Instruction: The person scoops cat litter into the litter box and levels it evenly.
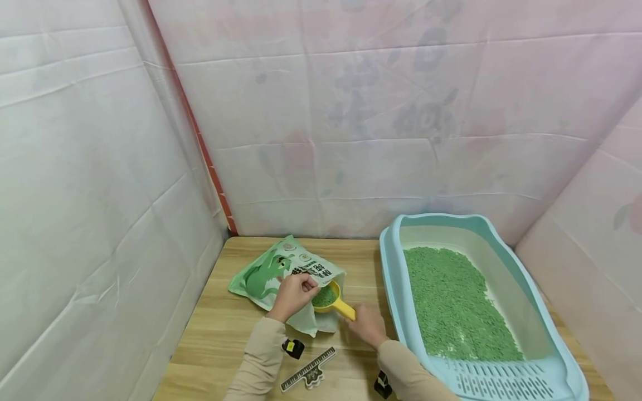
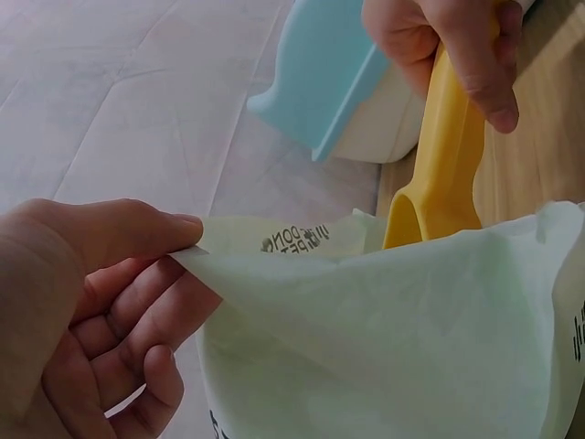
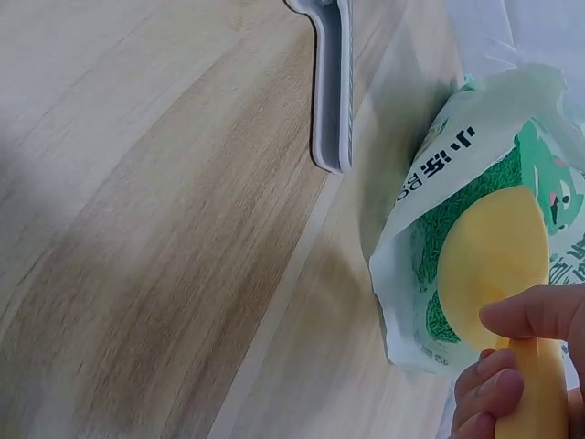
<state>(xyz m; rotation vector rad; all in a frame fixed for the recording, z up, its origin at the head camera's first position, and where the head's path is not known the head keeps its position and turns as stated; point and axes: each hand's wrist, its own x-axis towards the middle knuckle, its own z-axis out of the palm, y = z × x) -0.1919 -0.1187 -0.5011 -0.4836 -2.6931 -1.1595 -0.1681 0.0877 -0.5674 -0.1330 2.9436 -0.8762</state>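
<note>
My left hand (image 1: 295, 293) pinches the open rim of a pale green bag of cat litter (image 2: 393, 338) between thumb and fingers, lifting that edge. The bag lies on its side, its mouth facing right and green pellets (image 3: 448, 224) showing inside. With my right hand (image 1: 368, 324) I grip the handle of a yellow scoop (image 1: 343, 307). Its bowl sits at the bag's mouth and carries green pellets (image 1: 325, 297). The right thumb lies along the top of the handle, near the bowl, in the right wrist view. Bag film hides most of the bowl from the left wrist view.
To the right stands a light blue litter box (image 1: 393, 289) with green pellets (image 1: 456, 306) spread over its floor and a slotted front ledge. A black-and-white striped clip-like strip (image 1: 308, 370) lies on the wooden table (image 1: 200, 345) near the front. Sheeted walls surround the table.
</note>
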